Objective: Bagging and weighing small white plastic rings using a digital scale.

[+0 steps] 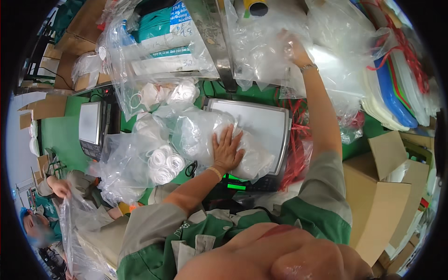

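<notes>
My left hand point(227, 148) lies flat with fingers spread on a filled clear plastic bag point(193, 133). This bulging bag rests partly on the metal plate of a weighing scale point(263, 123), whose green display point(236, 186) is lit. My right arm stretches far forward, and my right hand point(296, 51) is among clear plastic bags point(261, 56) on a raised surface. Film and blur partly hide its fingers, so their grip is unclear. Left of the scale sit rolled white straps or cords point(165, 163) in clear plastic.
A second scale point(91, 123) stands on the green table at left. A metal post point(212, 37) rises ahead. Red plastic strings point(296, 149) hang right of the scale, near an open cardboard box point(380, 200). At lower left, another person's hand point(59, 187) holds clear plastic.
</notes>
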Demonstrator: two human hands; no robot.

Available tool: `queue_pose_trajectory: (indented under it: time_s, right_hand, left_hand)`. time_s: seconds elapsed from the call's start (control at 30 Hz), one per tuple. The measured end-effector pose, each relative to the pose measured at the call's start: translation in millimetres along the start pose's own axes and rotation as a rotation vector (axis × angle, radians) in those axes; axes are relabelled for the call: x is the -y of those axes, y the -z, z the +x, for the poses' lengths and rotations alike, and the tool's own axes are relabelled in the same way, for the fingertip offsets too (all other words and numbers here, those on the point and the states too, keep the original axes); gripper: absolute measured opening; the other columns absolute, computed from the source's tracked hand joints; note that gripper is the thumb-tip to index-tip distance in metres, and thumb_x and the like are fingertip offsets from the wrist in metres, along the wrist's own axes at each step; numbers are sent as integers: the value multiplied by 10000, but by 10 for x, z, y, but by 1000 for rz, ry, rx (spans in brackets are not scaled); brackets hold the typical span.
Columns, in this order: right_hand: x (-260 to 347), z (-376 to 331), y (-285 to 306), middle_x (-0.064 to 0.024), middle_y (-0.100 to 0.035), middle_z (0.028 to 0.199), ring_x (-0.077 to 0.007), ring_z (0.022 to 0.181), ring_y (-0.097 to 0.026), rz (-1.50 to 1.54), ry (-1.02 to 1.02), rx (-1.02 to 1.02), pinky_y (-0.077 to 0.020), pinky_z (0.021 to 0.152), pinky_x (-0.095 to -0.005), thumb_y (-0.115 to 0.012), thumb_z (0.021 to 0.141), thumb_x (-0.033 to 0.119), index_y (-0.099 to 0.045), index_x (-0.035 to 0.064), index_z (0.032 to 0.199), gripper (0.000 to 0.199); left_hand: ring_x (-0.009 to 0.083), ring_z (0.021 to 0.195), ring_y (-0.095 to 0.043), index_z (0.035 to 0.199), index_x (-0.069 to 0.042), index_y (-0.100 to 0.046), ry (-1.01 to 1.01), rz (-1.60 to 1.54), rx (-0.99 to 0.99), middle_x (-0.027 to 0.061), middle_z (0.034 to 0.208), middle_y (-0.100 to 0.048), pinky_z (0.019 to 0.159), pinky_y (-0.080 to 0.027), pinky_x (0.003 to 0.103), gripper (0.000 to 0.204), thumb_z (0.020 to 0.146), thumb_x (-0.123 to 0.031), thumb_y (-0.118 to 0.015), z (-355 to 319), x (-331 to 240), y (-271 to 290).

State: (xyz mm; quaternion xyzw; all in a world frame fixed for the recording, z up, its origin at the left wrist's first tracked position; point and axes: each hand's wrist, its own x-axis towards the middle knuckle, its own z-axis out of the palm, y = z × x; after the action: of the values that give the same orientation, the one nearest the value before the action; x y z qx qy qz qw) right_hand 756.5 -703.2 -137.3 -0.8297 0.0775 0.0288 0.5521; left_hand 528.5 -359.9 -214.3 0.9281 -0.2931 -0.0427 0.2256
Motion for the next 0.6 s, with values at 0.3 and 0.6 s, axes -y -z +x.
queue_pose_trajectory:
  time_s: [0.3, 0.6]
  right_hand:
    - [-53, 960, 21, -165, -494, 1120, -308, 1053, -454, -1014, -230, -782, -367, 890, -388, -513, 803, 288, -512, 46, 1119, 398]
    - [32, 831, -21, -158, -572, 859, -299, 819, -538, -208, 123, -828, -424, 737, -403, -575, 769, 263, -590, 56, 929, 262]
  left_hand:
    - [323, 1317, -176, 1309, -157, -378, -3, -36, 30, 171, 1422, -204, 1006, -15, 569, 583, 845, -503, -308, -42, 26, 4]
    - [319, 1306, -196, 1302, -170, -390, 3, -26, 30, 167, 1417, -217, 1011, -38, 549, 571, 821, -477, -363, -47, 37, 54]
